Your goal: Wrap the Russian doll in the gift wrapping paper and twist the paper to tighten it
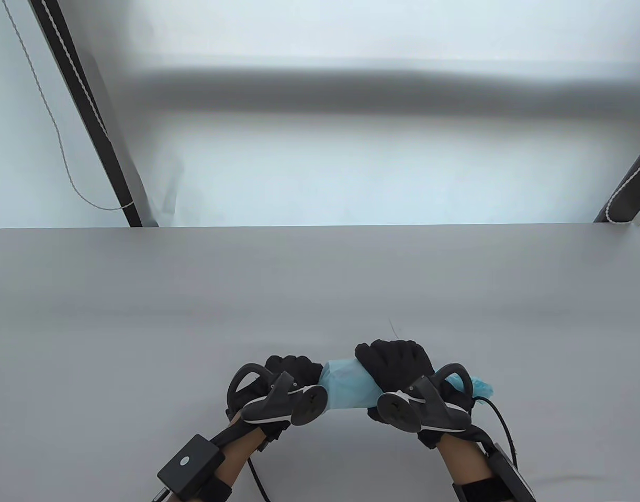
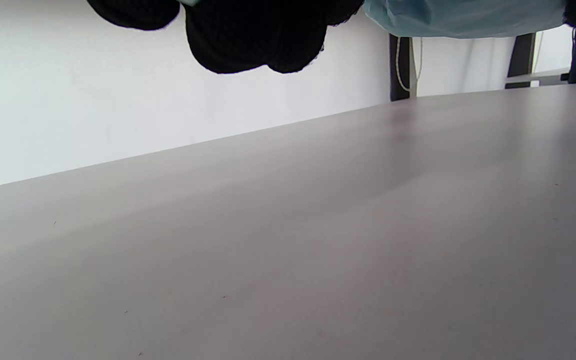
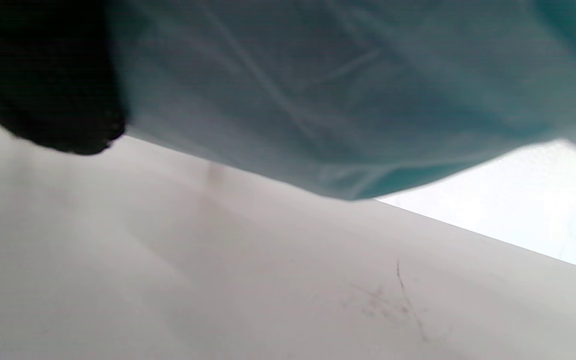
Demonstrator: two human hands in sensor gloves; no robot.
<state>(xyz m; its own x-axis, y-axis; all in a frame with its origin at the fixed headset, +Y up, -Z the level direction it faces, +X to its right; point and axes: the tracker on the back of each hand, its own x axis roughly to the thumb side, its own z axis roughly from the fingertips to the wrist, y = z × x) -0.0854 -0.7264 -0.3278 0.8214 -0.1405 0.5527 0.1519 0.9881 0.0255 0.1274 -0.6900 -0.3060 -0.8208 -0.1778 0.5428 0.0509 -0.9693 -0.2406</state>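
A bundle of light blue wrapping paper (image 1: 346, 387) lies sideways between my hands, lifted a little above the grey table (image 1: 320, 282) near its front edge. The doll is hidden inside the paper. My left hand (image 1: 293, 372) grips the bundle's left end with curled fingers. My right hand (image 1: 398, 366) is curled over the right part of the bundle, and a twisted blue tail (image 1: 481, 388) sticks out past it on the right. The left wrist view has the paper (image 2: 468, 20) at the top right, beside my gloved fingers (image 2: 258, 35). Blue paper (image 3: 348, 95) fills the top of the right wrist view.
The table's far edge (image 1: 320, 227) meets a white wall. Two dark slanted poles with cords stand behind it, one at the left (image 1: 89, 115) and one at the right (image 1: 631, 183). A faint scratch mark (image 1: 394, 329) lies just beyond my right hand.
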